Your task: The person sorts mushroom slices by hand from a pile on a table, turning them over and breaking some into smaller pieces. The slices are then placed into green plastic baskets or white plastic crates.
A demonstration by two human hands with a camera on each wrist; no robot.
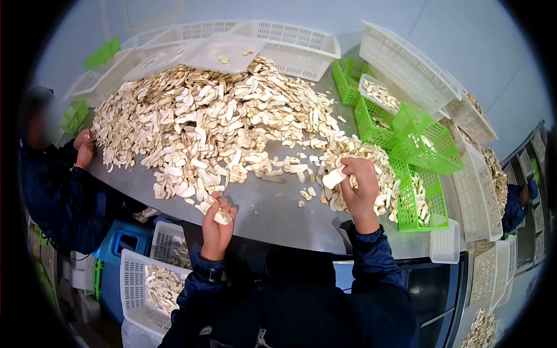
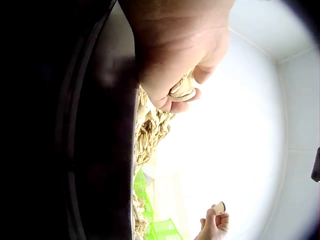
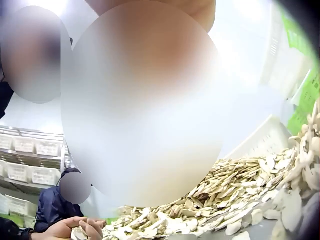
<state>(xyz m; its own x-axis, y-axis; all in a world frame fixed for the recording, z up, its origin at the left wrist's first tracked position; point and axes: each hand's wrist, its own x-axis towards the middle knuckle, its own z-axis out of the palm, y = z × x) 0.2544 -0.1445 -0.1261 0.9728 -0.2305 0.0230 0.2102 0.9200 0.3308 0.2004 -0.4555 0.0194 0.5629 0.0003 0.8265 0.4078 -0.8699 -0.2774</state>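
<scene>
Just above the metal table's front edge, my left hand (image 1: 217,232) holds a few pale dried mushroom slices (image 1: 221,217) between thumb and fingers. The left wrist view shows these slices (image 2: 184,90) edge-on, gripped by curled fingers. My right hand (image 1: 363,191) pinches one broad white mushroom slice (image 1: 333,178) between thumb and fingertips, over a smaller heap of slices (image 1: 383,168) at the right. In the right wrist view a large blur hides most of the right hand. A big pile of mushroom slices (image 1: 220,116) covers the table's far middle and left.
Green baskets (image 1: 409,214) holding slices line the table's right side. White crates (image 1: 290,49) stand along the back, and a white crate (image 1: 136,290) with slices sits below left. Another person's hands (image 1: 84,148) are at the pile's left end.
</scene>
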